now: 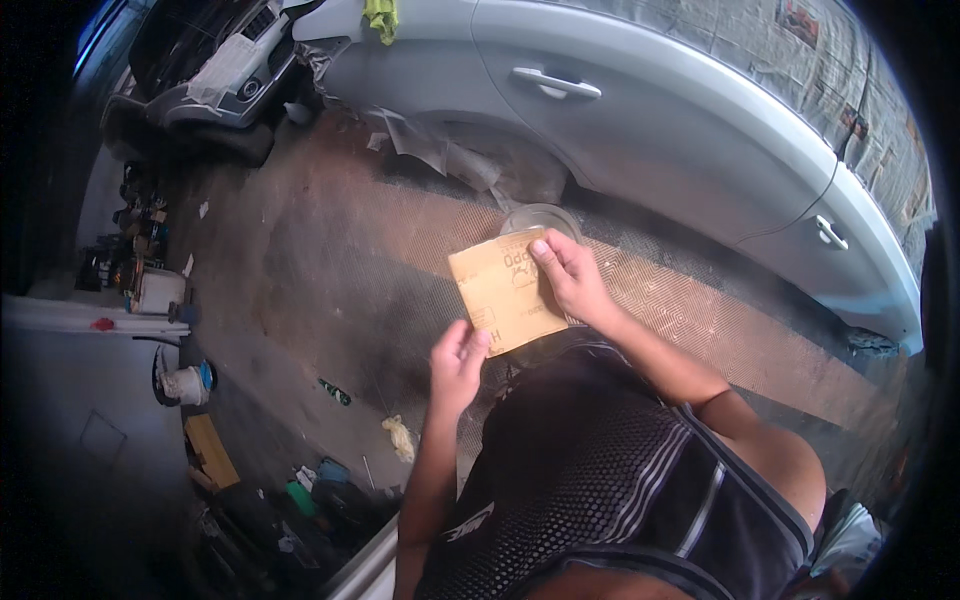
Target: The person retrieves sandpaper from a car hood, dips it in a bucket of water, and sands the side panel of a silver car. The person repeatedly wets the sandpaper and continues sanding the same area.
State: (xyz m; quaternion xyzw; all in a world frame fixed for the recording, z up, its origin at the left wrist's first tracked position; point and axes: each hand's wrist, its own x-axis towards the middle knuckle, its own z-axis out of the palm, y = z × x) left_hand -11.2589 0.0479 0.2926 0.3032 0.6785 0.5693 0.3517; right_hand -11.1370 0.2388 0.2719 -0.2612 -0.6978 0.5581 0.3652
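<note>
A tan, roughly square sheet of sandpaper point(512, 290) is held up in front of my body, its printed paper backing facing me. My left hand point(460, 365) pinches the lower left corner between thumb and fingers. At the upper right edge, my right hand point(572, 278) grips the sheet with its thumb on top and the other fingers mostly hidden. Partly covered by the sheet and my right hand is a round bucket point(545, 216) on the floor.
Ahead stands a silver-white car point(660, 130), its windows masked with paper. A dark vehicle point(205, 60) is at the far left. A white bucket point(188, 385) sits by the grey cabinet point(80, 430) on the left. A crumpled cloth point(398, 438) and scraps lie on the floor.
</note>
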